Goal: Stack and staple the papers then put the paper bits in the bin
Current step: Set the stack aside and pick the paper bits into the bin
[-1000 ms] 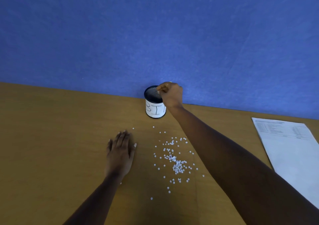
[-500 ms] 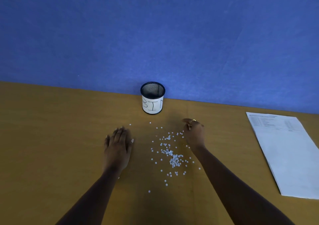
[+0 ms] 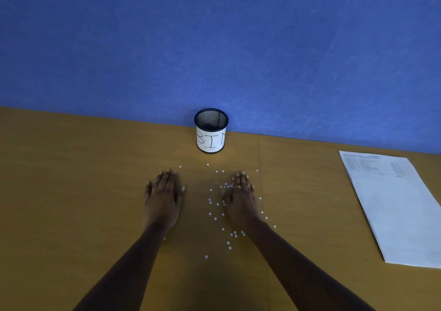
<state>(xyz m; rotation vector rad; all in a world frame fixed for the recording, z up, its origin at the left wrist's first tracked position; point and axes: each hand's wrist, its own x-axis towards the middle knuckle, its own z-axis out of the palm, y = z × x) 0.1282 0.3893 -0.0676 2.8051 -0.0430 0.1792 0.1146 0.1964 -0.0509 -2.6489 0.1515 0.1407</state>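
Note:
A small black mesh cup with a white label reading BIN (image 3: pixel 211 131) stands at the back of the wooden desk (image 3: pixel 71 179), against the blue wall. Several tiny white paper bits (image 3: pixel 216 219) lie scattered in front of it. My right hand (image 3: pixel 241 198) lies flat, palm down, over the middle of the bits and hides some of them. My left hand (image 3: pixel 164 197) rests flat on the desk left of the bits, touching none that I can see. The stack of printed papers (image 3: pixel 396 210) lies at the right.
The blue wall panel (image 3: pixel 214 48) runs right behind the bin. The paper stack reaches the frame's right edge.
My right hand came back from over the bin, dropped to the desk and spread flat on the paper bits. My left hand has stayed in place.

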